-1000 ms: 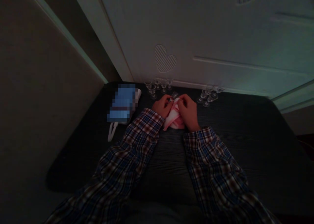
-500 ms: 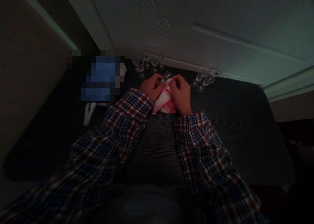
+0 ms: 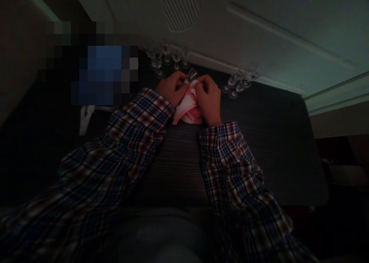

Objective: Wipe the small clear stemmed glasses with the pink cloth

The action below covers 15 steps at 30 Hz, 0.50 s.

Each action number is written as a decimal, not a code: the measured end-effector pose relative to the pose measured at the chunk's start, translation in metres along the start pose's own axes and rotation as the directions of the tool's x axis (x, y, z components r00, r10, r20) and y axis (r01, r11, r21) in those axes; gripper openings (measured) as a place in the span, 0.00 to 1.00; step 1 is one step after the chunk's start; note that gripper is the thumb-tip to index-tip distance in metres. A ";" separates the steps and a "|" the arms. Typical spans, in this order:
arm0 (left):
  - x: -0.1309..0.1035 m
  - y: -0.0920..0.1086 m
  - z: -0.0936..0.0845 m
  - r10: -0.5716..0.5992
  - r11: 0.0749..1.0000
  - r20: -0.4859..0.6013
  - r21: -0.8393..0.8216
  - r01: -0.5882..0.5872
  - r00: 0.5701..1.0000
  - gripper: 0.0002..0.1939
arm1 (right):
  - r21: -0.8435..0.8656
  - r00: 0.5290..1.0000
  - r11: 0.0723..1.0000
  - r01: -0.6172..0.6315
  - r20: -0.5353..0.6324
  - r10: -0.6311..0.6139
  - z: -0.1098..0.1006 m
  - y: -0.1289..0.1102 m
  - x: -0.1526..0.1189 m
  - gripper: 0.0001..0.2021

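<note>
Over the dark table, my left hand [image 3: 173, 87] is closed around a small stemmed glass [image 3: 192, 75], whose clear bowl shows between my hands. My right hand [image 3: 210, 98] pinches a pink and white cloth [image 3: 188, 108] against that glass. The cloth hangs in folds between both hands, its lower edge at the tabletop. Much of the glass is hidden by fingers and cloth. Behind my left hand stands a group of several stemmed glasses [image 3: 156, 59]. To the right of my right hand is another cluster of stemmed glasses [image 3: 238, 80].
A dark, finely grooved table [image 3: 178, 159] lies under my arms. At its back rises a pale panel [image 3: 259, 28] with a raised striped heart [image 3: 183, 7]. On the left is a blurred-out blue object [image 3: 100, 76], with a white strap-like piece [image 3: 85, 119] below it.
The view has tipped and shifted, so everything sits higher and mostly further left in the picture. Both hands keep their hold on the glass and cloth with little visible change.
</note>
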<state>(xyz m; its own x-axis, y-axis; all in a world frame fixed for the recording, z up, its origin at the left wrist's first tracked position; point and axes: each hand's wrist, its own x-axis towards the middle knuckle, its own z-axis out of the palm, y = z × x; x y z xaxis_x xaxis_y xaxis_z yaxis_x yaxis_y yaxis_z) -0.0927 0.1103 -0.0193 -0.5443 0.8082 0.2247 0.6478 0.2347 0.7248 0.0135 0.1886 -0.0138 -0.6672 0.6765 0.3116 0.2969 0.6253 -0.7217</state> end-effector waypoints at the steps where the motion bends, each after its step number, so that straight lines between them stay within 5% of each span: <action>1: 0.000 0.000 0.000 0.004 1.000 -0.005 0.006 -0.004 1.000 0.13 | 0.003 1.000 1.000 0.005 -0.003 -0.005 0.000 0.001 0.000 0.12; 15: -0.001 0.000 0.000 -0.014 1.000 -0.005 0.020 0.014 1.000 0.12 | 0.043 0.999 0.999 0.003 -0.034 -0.001 0.000 0.001 0.000 0.10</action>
<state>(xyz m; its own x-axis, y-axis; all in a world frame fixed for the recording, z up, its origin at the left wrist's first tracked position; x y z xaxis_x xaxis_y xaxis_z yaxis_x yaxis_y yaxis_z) -0.0923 0.1095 -0.0194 -0.5557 0.8024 0.2178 0.6505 0.2564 0.7149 0.0136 0.1891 -0.0147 -0.6436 0.6888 0.3336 0.2652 0.6096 -0.7470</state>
